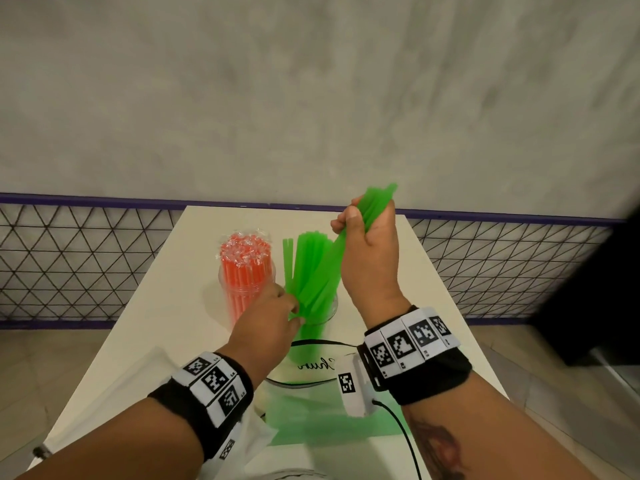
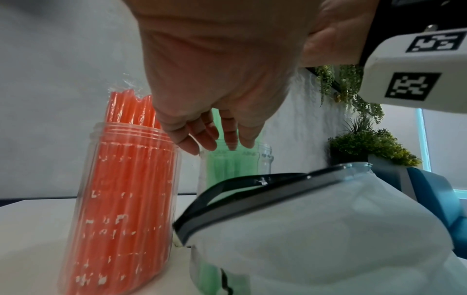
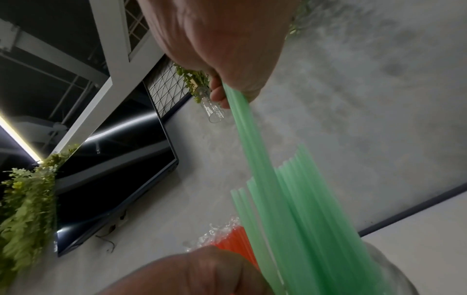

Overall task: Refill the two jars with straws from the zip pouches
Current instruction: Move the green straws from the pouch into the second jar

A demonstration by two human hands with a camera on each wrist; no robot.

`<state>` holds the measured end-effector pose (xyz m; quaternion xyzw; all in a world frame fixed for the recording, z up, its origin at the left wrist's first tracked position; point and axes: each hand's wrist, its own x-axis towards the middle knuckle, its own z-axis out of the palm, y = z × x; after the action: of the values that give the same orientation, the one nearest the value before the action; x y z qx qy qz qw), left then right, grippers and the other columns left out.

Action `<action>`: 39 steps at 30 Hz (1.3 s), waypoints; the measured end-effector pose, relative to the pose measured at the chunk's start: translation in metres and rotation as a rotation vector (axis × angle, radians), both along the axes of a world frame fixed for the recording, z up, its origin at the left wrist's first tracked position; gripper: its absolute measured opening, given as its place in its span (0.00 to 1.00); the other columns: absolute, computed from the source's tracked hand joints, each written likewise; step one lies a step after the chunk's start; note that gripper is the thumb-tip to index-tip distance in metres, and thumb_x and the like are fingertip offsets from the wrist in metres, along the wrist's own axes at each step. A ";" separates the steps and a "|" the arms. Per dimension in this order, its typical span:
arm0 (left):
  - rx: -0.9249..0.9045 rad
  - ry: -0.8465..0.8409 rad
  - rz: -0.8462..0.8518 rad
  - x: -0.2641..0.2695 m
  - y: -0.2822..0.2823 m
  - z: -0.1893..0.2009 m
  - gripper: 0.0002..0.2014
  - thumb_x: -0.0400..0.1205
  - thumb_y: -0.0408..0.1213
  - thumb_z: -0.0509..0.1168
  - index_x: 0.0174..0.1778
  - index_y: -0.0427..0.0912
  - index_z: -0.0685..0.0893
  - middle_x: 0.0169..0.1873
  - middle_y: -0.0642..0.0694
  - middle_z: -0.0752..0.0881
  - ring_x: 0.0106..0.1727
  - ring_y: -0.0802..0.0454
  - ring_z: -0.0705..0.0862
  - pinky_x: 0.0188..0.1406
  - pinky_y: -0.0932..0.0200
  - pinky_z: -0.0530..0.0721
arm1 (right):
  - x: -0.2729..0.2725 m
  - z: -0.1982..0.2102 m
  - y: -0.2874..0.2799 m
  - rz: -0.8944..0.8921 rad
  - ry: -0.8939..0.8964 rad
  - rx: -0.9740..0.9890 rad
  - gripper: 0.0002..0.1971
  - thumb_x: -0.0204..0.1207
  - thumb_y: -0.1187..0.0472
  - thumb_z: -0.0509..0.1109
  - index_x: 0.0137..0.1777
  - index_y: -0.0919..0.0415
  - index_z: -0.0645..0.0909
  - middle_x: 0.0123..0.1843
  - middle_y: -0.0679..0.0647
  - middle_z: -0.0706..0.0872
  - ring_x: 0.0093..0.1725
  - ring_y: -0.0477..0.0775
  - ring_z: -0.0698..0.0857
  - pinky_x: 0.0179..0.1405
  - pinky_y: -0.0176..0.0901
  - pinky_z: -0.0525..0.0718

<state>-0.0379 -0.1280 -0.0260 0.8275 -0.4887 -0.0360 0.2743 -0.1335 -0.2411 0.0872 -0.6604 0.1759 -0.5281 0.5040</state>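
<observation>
Two clear jars stand on the white table (image 1: 415, 271). The left jar (image 1: 242, 289) (image 2: 126, 199) is full of orange straws (image 3: 235, 237) in clear wrap. The right jar (image 1: 333, 308) (image 2: 264, 159) holds green straws (image 1: 311, 268) (image 3: 290, 199). My right hand (image 1: 363, 223) (image 3: 222, 93) grips the top of a tilted green bundle whose lower ends reach into that jar. At the jar mouth my left hand (image 1: 291, 311) (image 2: 215, 137) (image 3: 202, 269) holds the green straws together. An open zip pouch (image 1: 304, 403) (image 2: 303, 229) with green straws inside lies in front of the jars.
A second white pouch (image 1: 138, 382) lies at the table's near left. A wire mesh fence (image 1: 86, 265) and a grey wall run behind the table. A black cable (image 1: 405, 431) hangs from my right wrist. Potted plants (image 2: 371, 145) stand to the right.
</observation>
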 end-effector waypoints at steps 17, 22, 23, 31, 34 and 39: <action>0.001 -0.051 0.021 -0.002 -0.002 -0.002 0.10 0.80 0.45 0.71 0.54 0.47 0.88 0.57 0.50 0.76 0.57 0.51 0.78 0.54 0.62 0.77 | 0.006 -0.076 0.013 -0.250 0.589 -0.448 0.15 0.76 0.53 0.73 0.51 0.65 0.80 0.50 0.58 0.81 0.52 0.58 0.77 0.53 0.47 0.77; -0.028 -0.031 0.036 -0.003 0.000 0.000 0.09 0.80 0.44 0.72 0.51 0.45 0.87 0.58 0.50 0.75 0.58 0.52 0.78 0.55 0.62 0.78 | 0.005 -0.077 0.011 -0.210 0.513 -0.397 0.34 0.74 0.59 0.74 0.78 0.61 0.64 0.74 0.56 0.73 0.74 0.54 0.70 0.78 0.48 0.67; -0.026 -0.030 0.037 -0.004 0.000 0.000 0.09 0.80 0.44 0.72 0.51 0.45 0.87 0.58 0.50 0.75 0.57 0.52 0.78 0.55 0.62 0.78 | 0.005 -0.077 0.010 -0.190 0.519 -0.449 0.36 0.76 0.61 0.72 0.82 0.61 0.59 0.79 0.57 0.70 0.78 0.54 0.67 0.81 0.47 0.64; 0.018 -0.043 0.043 -0.004 -0.001 0.001 0.10 0.79 0.44 0.71 0.53 0.45 0.88 0.60 0.48 0.77 0.59 0.50 0.79 0.58 0.61 0.79 | 0.008 -0.074 0.005 -0.183 0.869 -0.824 0.26 0.81 0.57 0.63 0.80 0.57 0.69 0.84 0.57 0.64 0.85 0.64 0.56 0.81 0.72 0.53; 0.005 -0.021 0.043 -0.003 0.000 0.002 0.14 0.79 0.41 0.70 0.60 0.46 0.85 0.61 0.48 0.78 0.61 0.47 0.79 0.59 0.55 0.81 | -0.001 -0.066 0.017 -0.229 0.708 -0.864 0.24 0.77 0.56 0.68 0.73 0.55 0.75 0.76 0.59 0.73 0.79 0.62 0.65 0.81 0.63 0.58; -0.007 0.172 0.053 0.000 0.009 0.004 0.06 0.81 0.47 0.58 0.44 0.51 0.78 0.43 0.52 0.80 0.45 0.49 0.81 0.48 0.49 0.83 | -0.027 -0.073 0.040 0.222 0.764 -0.845 0.08 0.82 0.57 0.61 0.45 0.58 0.79 0.36 0.50 0.79 0.34 0.49 0.73 0.33 0.41 0.70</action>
<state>-0.0376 -0.1186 -0.0217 0.8330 -0.4414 -0.0980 0.3191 -0.1609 -0.2011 0.0147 -0.9625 0.0488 -0.2207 0.1497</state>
